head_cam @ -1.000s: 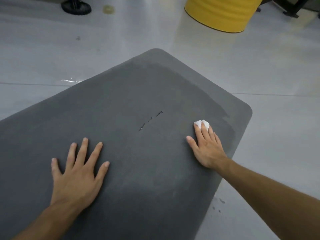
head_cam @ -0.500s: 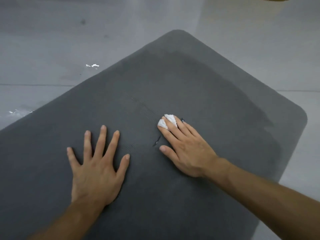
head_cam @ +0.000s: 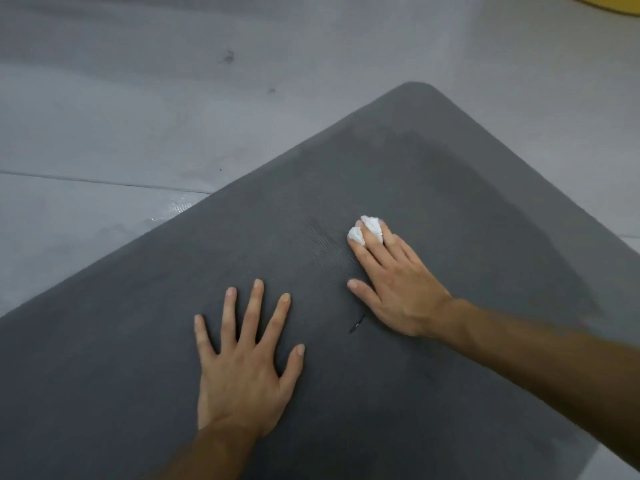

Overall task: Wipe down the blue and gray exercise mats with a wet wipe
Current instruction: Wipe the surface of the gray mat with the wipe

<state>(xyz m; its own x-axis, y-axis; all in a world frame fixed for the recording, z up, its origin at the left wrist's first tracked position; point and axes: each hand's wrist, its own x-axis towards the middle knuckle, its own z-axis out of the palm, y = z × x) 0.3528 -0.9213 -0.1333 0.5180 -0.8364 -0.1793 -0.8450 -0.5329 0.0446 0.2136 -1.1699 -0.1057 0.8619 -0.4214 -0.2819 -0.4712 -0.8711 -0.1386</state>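
1. Gray mat [head_cam: 450, 375]: cut off by the left, bottom and right edges; only one rounded far corner shows whole.
2. Wet wipe [head_cam: 370, 228]: mostly hidden under the fingers of the right hand [head_cam: 398, 289]; two white lumps show at the fingertips, and its full shape cannot be told.
3. Right forearm: runs out at the right edge.
4. Left hand [head_cam: 242, 368]: forearm cut off by the bottom edge.
5. Dark slit [head_cam: 356, 323]: upper end meets the right hand's heel; whether it runs on beneath cannot be told.
6. Yellow object [head_cam: 620, 5]: a mere sliver at the top right corner; kind unclear.
7. Dark specks [head_cam: 228, 57] on the floor [head_cam: 138, 98]: too small to identify.
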